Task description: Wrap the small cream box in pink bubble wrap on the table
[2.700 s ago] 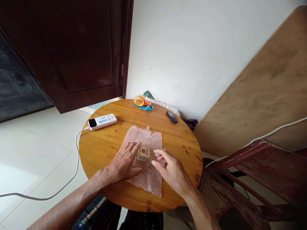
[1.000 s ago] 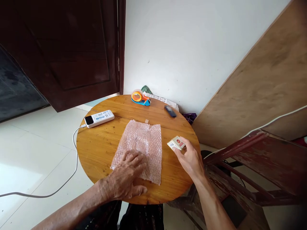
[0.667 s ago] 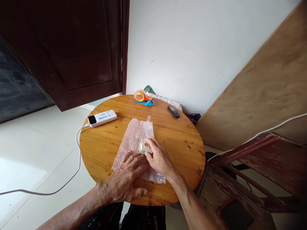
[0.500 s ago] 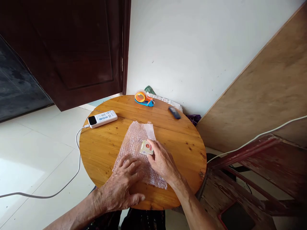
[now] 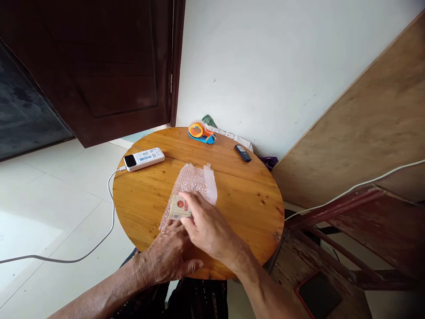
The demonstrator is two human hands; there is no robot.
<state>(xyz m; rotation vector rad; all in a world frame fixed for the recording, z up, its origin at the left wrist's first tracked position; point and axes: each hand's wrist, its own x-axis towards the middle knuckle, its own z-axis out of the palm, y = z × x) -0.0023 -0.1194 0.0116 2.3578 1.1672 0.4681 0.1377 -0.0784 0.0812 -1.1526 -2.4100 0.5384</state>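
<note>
My right hand (image 5: 214, 230) pinches a small pale box (image 5: 178, 208) with a round red mark, between thumb and fingers. It holds the box above the fingertips of my left hand (image 5: 168, 250), hiding part of them. That left hand lies flat, fingers stretched forward and thumb out to the side, on the near part of a sheet of bubble wrap (image 5: 190, 178). A whitish strip (image 5: 210, 182) runs along the wrap's right side. Both hands cover much of the sheet's near half.
On the round wooden table (image 5: 252, 208) lie a white device (image 5: 146, 158) with a cable (image 5: 111, 212), an orange-and-blue tape dispenser (image 5: 201, 132) and a dark remote-like object (image 5: 243, 153). A wall (image 5: 265, 66) rises behind. A wooden chair (image 5: 332, 266) stands at right.
My right hand has moved left with the box, over my left fingertips. The left hand stays nearly in place. The whole view has shifted slightly.
</note>
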